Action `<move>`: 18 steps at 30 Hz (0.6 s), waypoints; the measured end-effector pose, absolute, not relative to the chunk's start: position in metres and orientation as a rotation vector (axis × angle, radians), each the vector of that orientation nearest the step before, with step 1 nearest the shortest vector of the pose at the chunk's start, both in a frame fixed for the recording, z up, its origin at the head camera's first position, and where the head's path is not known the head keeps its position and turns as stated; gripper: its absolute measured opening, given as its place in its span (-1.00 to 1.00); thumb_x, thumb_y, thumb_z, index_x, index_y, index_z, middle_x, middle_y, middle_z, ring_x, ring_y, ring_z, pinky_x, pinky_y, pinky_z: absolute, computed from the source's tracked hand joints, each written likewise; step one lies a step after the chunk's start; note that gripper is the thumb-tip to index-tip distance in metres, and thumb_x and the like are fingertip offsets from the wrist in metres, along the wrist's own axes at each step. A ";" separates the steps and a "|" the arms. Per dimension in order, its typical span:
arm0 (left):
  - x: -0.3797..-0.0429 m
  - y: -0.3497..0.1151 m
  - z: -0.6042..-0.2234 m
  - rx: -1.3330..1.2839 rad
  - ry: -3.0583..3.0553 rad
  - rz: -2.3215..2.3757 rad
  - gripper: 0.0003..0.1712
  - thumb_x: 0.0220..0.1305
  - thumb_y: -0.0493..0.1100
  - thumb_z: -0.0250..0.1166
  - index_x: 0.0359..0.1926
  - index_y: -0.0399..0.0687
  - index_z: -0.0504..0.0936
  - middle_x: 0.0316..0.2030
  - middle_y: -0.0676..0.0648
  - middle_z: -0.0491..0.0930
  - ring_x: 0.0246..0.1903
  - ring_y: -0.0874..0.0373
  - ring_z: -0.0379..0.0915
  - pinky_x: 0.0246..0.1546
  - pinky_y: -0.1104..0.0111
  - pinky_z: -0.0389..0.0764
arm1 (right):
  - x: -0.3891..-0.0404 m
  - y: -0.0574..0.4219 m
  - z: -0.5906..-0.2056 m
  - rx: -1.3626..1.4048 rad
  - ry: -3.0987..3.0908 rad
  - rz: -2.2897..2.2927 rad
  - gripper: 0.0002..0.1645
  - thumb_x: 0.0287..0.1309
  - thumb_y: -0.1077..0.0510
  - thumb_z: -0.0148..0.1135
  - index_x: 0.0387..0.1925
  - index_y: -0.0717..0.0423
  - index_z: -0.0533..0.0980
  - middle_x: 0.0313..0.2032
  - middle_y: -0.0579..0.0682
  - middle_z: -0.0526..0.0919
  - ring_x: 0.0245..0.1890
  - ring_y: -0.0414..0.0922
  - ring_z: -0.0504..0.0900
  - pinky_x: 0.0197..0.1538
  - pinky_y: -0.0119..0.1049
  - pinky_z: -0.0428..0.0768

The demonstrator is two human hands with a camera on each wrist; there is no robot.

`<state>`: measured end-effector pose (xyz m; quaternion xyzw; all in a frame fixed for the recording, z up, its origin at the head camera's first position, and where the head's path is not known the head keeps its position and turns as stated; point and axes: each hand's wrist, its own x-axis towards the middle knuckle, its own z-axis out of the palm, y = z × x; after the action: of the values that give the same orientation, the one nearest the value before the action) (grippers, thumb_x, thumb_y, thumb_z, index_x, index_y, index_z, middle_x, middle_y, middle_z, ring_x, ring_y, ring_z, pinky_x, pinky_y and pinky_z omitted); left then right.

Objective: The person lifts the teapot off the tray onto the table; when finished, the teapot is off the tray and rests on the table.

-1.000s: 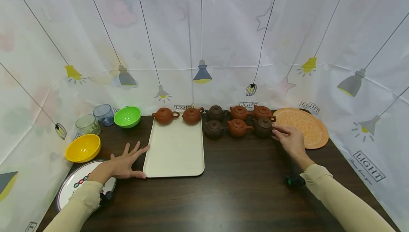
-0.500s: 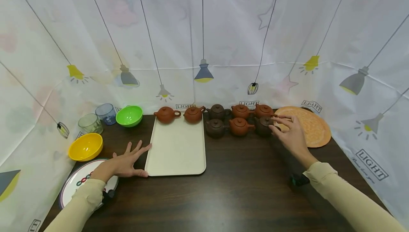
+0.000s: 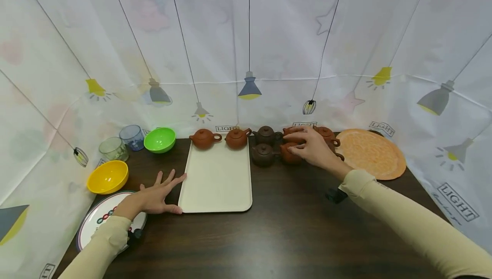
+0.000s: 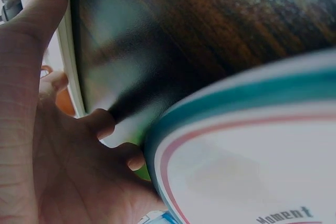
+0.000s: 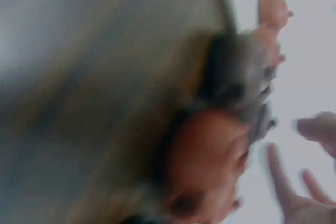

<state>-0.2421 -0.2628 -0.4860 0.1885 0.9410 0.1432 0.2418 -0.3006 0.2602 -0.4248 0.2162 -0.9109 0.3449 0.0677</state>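
My left hand (image 3: 159, 196) lies with fingers spread, thumb and fingertips at the left edge of a cream tray (image 3: 217, 180). Two reddish clay teapots (image 3: 205, 139) sit at the tray's far end. Right of the tray, more teapots stand in two rows, including a dark back one (image 3: 265, 135) and a dark front one (image 3: 263, 155). Above the reddish front teapot (image 3: 289, 154) is my right hand (image 3: 317, 148), fingers loosely bent and partly covering the teapots behind. In the blurred right wrist view, the fingers (image 5: 281, 179) are apart from the reddish teapot (image 5: 207, 156).
At left are a yellow bowl (image 3: 108, 177), a green bowl (image 3: 159, 140), a clear glass (image 3: 114, 149) and a blue glass (image 3: 132, 137). A white plate (image 3: 90, 227) lies under the left forearm. An orange round mat (image 3: 370, 155) lies at right, against the curtain.
My right hand has moved left from the dark front teapot at the row's right end to above the reddish front teapot. The left hand stays at the tray; the view has shifted slightly.
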 end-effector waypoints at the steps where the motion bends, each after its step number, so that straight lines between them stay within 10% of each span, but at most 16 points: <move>1: -0.241 -0.263 -0.485 0.512 2.573 0.394 0.34 0.21 0.58 0.36 0.75 0.37 -0.19 0.73 -0.36 -0.35 0.63 -0.65 -0.52 0.15 -0.86 -0.28 | -0.307 0.251 -0.419 0.688 -2.811 1.028 -0.53 0.38 0.30 0.40 0.29 0.23 0.64 0.41 0.36 0.41 0.23 0.34 0.62 0.22 0.23 0.69; 18: -0.247 -0.265 -0.485 0.487 2.566 0.411 0.35 0.18 0.56 0.39 0.75 0.40 -0.18 0.75 -0.30 -0.35 0.66 -0.60 -0.49 0.21 -0.84 -0.27 | -0.404 0.145 -0.428 0.811 -3.009 0.989 -0.42 0.34 0.30 0.32 0.38 0.25 0.57 0.35 0.36 0.50 0.34 0.32 0.59 0.19 0.08 0.70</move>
<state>-0.2474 -0.2646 -0.4853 0.1784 0.9406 0.1508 0.2464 -0.4036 0.1455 -0.4278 0.2476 -0.9185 0.3018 -0.0639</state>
